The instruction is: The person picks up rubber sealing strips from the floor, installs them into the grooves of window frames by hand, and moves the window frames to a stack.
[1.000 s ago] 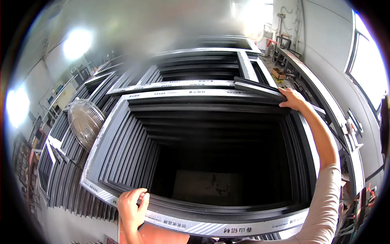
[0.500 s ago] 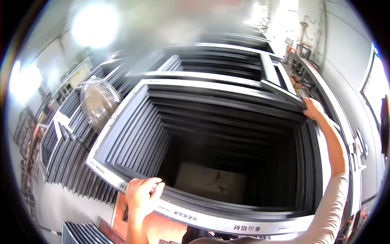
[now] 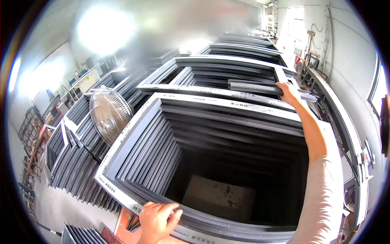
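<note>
A stack of dark grey window frames with white protective strips point(image 3: 243, 106) lies in front of me, its openings forming a deep dark well. My left hand point(image 3: 157, 223) is closed over the near-left rim of the top frame, fingers curled on its inner edge. Reaching far over the stack's right side, my right hand point(image 3: 289, 92) grips the right end of a short grey metal profile point(image 3: 256, 87). That bar lies across the near part of a second frame stack point(image 3: 195, 87) behind; whether it touches the frames I cannot tell.
A round caged fan point(image 3: 109, 114) stands left of the stack, beside more stacked frames point(image 3: 83, 175). Along the right wall runs a long narrow bench point(image 3: 337, 110). A pale panel point(image 3: 219, 197) shows at the bottom of the well. Further frame stacks point(image 3: 243, 49) recede behind.
My right hand has carried the short profile away from me and slightly left, from the front stack's far-right corner to the stack behind. My left hand stays on the near rim.
</note>
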Demonstrator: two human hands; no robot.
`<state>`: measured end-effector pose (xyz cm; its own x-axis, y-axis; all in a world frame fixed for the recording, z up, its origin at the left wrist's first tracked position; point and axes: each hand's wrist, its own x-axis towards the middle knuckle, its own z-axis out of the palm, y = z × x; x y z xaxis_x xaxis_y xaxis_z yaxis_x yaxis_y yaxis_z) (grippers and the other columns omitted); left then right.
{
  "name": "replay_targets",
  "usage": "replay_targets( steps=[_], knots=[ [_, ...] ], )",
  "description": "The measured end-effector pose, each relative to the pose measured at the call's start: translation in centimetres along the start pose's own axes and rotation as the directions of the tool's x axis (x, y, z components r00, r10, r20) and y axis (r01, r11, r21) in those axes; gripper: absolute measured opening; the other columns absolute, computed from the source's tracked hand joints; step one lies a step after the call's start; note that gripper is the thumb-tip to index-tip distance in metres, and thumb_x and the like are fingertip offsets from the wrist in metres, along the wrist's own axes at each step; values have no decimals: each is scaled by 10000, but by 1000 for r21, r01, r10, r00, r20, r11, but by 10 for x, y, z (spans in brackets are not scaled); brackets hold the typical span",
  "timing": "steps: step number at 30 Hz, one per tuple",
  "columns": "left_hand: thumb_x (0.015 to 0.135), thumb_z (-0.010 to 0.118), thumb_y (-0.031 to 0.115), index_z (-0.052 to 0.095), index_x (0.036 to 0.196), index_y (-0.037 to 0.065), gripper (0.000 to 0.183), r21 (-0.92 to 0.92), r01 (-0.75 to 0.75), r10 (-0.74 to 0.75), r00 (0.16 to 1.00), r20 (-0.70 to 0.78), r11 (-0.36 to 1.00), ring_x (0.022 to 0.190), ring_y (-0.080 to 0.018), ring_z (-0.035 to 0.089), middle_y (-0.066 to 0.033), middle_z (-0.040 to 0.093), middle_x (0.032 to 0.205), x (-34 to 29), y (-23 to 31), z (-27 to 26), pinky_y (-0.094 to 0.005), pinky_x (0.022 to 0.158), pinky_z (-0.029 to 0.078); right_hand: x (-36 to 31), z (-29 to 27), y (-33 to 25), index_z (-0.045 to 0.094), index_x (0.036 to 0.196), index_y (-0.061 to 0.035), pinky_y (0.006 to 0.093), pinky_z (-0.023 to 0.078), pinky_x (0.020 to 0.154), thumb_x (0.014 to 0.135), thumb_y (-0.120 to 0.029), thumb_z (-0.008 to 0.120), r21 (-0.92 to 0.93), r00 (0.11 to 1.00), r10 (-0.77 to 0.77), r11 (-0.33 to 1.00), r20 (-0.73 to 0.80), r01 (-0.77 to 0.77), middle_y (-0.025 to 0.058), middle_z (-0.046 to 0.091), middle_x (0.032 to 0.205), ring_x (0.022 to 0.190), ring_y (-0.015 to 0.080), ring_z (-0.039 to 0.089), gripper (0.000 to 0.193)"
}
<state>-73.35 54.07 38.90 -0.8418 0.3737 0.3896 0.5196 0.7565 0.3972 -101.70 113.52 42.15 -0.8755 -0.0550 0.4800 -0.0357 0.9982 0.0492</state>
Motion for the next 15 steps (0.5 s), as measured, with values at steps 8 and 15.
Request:
replay_targets(
  steps=[8, 15],
  knots=[
    [798, 698, 263, 708, 847, 72, 198, -13, -14, 14, 999, 31, 1000, 549, -230, 608, -36, 623, 584, 9, 3, -1, -341, 603, 422, 43, 63, 12, 589, 1277, -131, 419, 506, 913, 727, 91, 649, -173, 994, -17, 984, 109, 36, 154, 662, 1098, 1100, 348, 609, 596],
    [793, 670, 222, 706, 836, 66, 166, 11, -19, 19, 1000, 7, 1000, 528, -234, 586, -53, 598, 563, 11, 3, -3, -346, 591, 415, 49, 9, -24, 396, 1464, -234, 407, 501, 931, 646, 26, 746, -376, 831, 199, 926, 519, 13, 114, 641, 1194, 1144, 326, 592, 926]
  ],
)
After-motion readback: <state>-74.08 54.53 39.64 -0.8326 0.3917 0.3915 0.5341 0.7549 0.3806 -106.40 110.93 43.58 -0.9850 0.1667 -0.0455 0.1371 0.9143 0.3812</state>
